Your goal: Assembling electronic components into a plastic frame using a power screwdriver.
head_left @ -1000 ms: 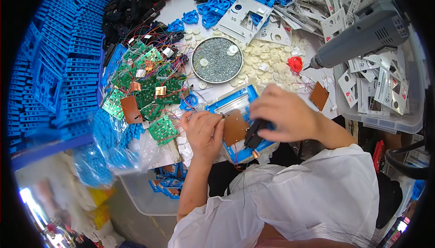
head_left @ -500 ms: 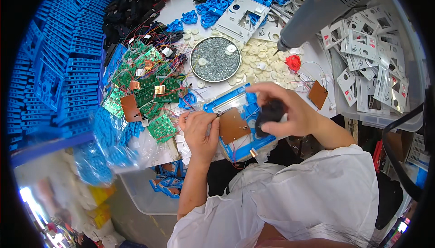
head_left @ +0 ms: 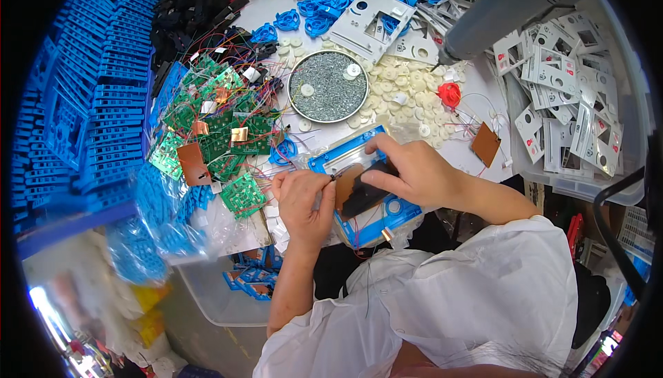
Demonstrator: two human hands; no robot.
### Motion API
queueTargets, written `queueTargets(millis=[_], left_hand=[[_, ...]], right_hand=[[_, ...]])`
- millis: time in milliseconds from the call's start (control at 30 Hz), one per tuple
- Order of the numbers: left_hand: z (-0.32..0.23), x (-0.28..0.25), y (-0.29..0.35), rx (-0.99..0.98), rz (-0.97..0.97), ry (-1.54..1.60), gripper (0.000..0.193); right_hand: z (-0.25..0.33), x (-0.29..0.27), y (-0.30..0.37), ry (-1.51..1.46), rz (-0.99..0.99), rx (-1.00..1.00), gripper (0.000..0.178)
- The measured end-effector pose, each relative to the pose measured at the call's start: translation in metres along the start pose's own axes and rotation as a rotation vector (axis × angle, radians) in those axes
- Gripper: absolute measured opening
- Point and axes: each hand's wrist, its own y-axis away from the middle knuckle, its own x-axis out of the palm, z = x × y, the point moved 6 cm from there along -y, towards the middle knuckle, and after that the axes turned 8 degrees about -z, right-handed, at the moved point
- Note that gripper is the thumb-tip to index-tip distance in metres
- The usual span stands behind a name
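Note:
In front of me lies a blue plastic frame (head_left: 376, 231) with a brown circuit board (head_left: 343, 188) on it. My left hand (head_left: 302, 198) is closed at the board's left edge, thumb and forefinger pinched around a tiny dark piece that I cannot make out. My right hand (head_left: 418, 171) comes in from the right and grips a black part (head_left: 366, 195), tilted over the brown board and covering much of it. Motion blur hides that part's exact kind. A copper-coloured tab (head_left: 387, 233) shows at the frame's near edge.
A round dish of small screws (head_left: 328, 95) stands beyond the frame, beside scattered cream discs (head_left: 397, 88). Wired green circuit boards (head_left: 242, 195) are heaped left. A grey electric screwdriver (head_left: 507, 15) hangs at upper right. White panels (head_left: 552, 67) fill a bin; blue frames (head_left: 124, 112) are stacked far left.
My right hand has moved left with the black part, from the frame's right side to over the brown board, uncovering a round blue ring. My left hand stays in place.

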Motion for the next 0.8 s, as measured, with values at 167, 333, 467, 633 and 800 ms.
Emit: queueTargets(millis=[167, 333, 467, 633, 800], left_hand=[[-0.009, 0.001, -0.008, 0.008, 0.115, -0.041, 0.013], [-0.011, 0.0, -0.021, -0.009, 0.336, -0.094, 0.009], [-0.015, -0.002, -0.034, 0.038, 0.453, -0.144, 0.01], [-0.019, 0.005, -0.045, 0.109, 0.557, -0.173, 0.01], [-0.018, 0.011, -0.051, 0.164, 0.671, -0.137, 0.01]], right_hand=[[0.007, -0.007, 0.003, 0.004, 0.2, -0.006, 0.051], [0.01, 0.001, 0.016, 0.193, 0.045, -0.29, 0.054], [0.009, 0.002, 0.016, 0.219, 0.053, -0.297, 0.052], [0.009, 0.001, 0.015, 0.212, 0.091, -0.269, 0.051], [0.01, 0.0, 0.011, 0.21, 0.098, -0.273, 0.049]])
